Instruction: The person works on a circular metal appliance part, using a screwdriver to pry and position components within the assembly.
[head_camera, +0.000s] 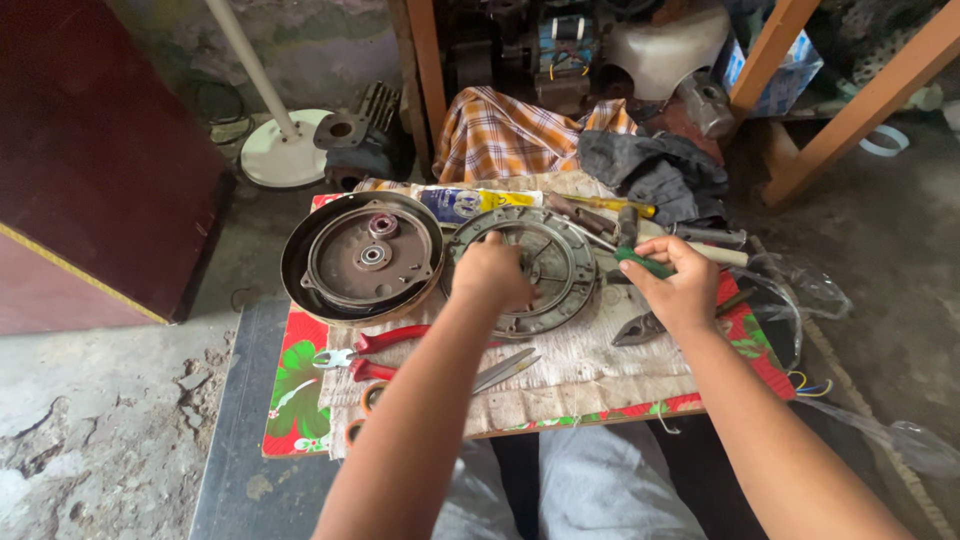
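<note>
My left hand (492, 274) rests with fingers closed on the left rim of a round grey metal motor cover (560, 268) lying on a cloth in the middle of the board. My right hand (675, 282) grips a screwdriver with a green handle (645, 263), its tip pointing toward the cover's right edge. A second round housing with a dark rim and two bearings (362, 257) lies to the left of the cover, apart from both hands.
Red-handled pliers (372, 355), scissors (505, 368) and grey pliers (640, 328) lie on the floral board (295, 400). A tube (470, 203), hammer (700, 240), checked cloth (510, 130) and dark rag (655, 170) sit behind. Wooden legs (850, 110) stand at right, a fan base (285, 150) at left.
</note>
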